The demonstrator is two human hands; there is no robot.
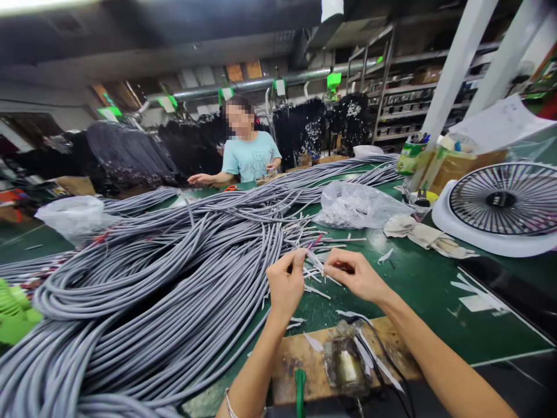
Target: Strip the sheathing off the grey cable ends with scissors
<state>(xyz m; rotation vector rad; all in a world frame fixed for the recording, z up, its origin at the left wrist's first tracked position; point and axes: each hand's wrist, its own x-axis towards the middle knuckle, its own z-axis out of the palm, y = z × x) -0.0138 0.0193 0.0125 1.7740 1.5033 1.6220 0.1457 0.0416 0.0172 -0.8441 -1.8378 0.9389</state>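
In the middle of the view my left hand [286, 284] is closed, thumb and finger pinched together at the stripped ends of the grey cables. Whatever it pinches is too small to name. My right hand [359, 274] is a short way to the right, its fingers also closed in a pinch; what lies in them is hidden. Thin white strands [317, 262] show between the two hands, with a reddish-purple wire tip [315, 241] just beyond. A large pile of grey cables [183, 302] spreads over the table to the left, some lengths curving towards my left hand.
A wooden board [296, 380] bearing a metal device [348, 363] and a green handle [300, 390] lies nearest me. On the green table [429, 290] are a plastic bag [359, 204], a cloth [429, 235] and a fan [500, 200]. A co-worker [250, 154] is opposite.
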